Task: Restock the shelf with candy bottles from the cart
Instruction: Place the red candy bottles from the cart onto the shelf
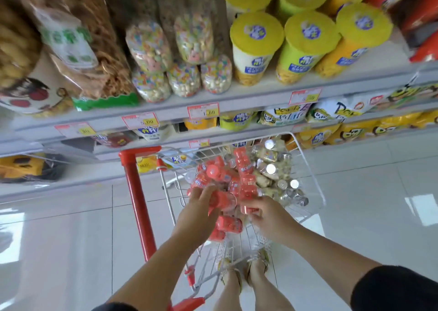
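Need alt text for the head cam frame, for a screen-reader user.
Looking down, the left hand and right hand each grip red candy bottles piled in a white wire cart, next to silver-capped bottles. Beyond it, a shelf holds snack bags, jars of coloured candy and yellow-lidded tubs.
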Motion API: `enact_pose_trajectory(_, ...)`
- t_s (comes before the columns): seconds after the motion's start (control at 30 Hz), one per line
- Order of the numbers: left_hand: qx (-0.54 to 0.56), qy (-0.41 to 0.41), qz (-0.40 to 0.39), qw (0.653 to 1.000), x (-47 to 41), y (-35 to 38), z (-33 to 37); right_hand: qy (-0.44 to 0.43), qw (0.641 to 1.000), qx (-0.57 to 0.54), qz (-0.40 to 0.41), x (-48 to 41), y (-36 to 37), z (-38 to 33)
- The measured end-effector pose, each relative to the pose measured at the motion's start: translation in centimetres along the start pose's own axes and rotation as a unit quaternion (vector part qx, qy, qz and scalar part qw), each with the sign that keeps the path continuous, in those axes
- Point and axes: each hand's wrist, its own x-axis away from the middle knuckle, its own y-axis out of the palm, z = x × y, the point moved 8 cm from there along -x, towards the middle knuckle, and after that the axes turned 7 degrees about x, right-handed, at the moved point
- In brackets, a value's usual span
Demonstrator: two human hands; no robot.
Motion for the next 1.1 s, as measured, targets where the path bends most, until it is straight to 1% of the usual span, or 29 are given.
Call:
enact_pose_trajectory(0.07, 0.075, 0.044, 0.018, 0.996, 1.7, -3.7, 3.5, -0.026, 0.999, -0.025, 0.033, 2.7, -3.2, -3.2)
enact_pose_trajectory(0.2, 0.174, 0.084, 0.050, 0.980, 4.5, -10.8, 10.8, -0.081, 0.990, -0.030, 0.116, 7.9, -10.3, -9.5)
enact_pose_trajectory(0.33, 0.212, 0.170, 0.085, 0.959, 7.9, -16.5, 18.4, -0.151, 0.967, -0.096, 0.184, 13.1, -16.4, -15.5)
enact_pose_trajectory(0.4, 0.225, 0.224, 0.105, 0.942, 9.9, -18.4, 21.7, -0.185, 0.954, -0.108, 0.212, 15.5, -18.7, -17.5)
enact_pose_trajectory(0.5, 0.226, 0.292, 0.159, 0.916, 12.0, -21.0, 26.3, -0.232, 0.932, -0.085, 0.264, 18.7, -22.1, -19.7)
enact_pose_trajectory(0.57, 0.231, 0.309, 0.182, 0.904, 12.4, -22.2, 29.2, -0.258, 0.915, -0.055, 0.305, 20.5, -24.7, -20.8)
enact_pose_trajectory(0.63, 0.246, 0.312, 0.186, 0.899, 12.0, -22.9, 32.1, -0.278, 0.897, -0.028, 0.341, 21.6, -27.5, -21.7)
enact_pose_trajectory(0.73, 0.284, 0.324, 0.192, 0.882, 9.6, -23.5, 36.1, -0.280, 0.878, -0.001, 0.387, 21.6, -32.1, -22.2)
enact_pose_trajectory(0.8, 0.271, 0.337, 0.220, 0.874, 7.3, -23.9, 38.6, -0.258, 0.875, 0.019, 0.410, 20.6, -35.1, -22.2)
enact_pose_trajectory(0.87, 0.260, 0.334, 0.237, 0.874, 4.9, -24.3, 40.5, -0.222, 0.875, 0.076, 0.424, 19.1, -37.4, -22.4)
enact_pose_trajectory(0.93, 0.252, 0.330, 0.258, 0.873, 2.5, -25.0, 42.0, -0.198, 0.867, 0.134, 0.438, 17.5, -39.2, -22.9)
enact_pose_trajectory(1.03, 0.228, 0.332, 0.279, 0.872, -0.5, -26.4, 43.9, -0.186, 0.858, 0.173, 0.447, 15.3, -40.6, -23.9)
enact_pose_trajectory(1.1, 0.201, 0.329, 0.272, 0.882, -2.5, -26.8, 44.9, -0.157, 0.854, 0.206, 0.452, 13.8, -40.9, -24.1)
